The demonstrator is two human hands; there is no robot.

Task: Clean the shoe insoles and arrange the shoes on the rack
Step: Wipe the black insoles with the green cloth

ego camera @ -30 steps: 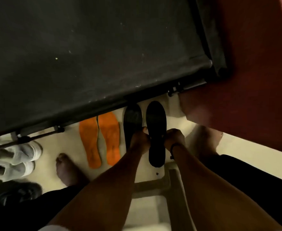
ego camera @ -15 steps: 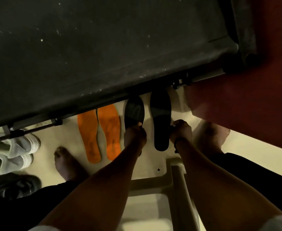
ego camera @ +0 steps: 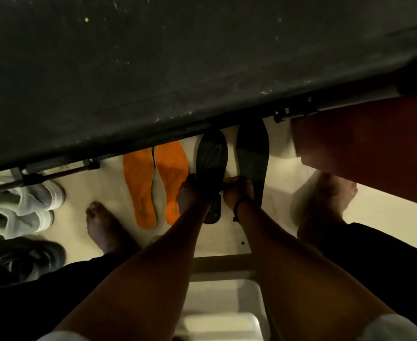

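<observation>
Two black insoles lie side by side on the pale floor, toes under the rack's edge: the left black insole and the right black insole. My left hand grips the left one at its left edge near the heel. My right hand sits with curled fingers in the gap between the two, over the right one's heel and touching the left one's right edge; its grip is unclear. Two orange insoles lie flat to the left, untouched.
The shoe rack's dark fabric top fills the upper view. White sneakers and a dark shoe sit at the left. A red-brown cabinet stands on the right. My bare feet flank a pale stool.
My right hand has moved from the right black insole's outer edge to the gap between the two black insoles. Both black insoles have slid farther under the rack's edge.
</observation>
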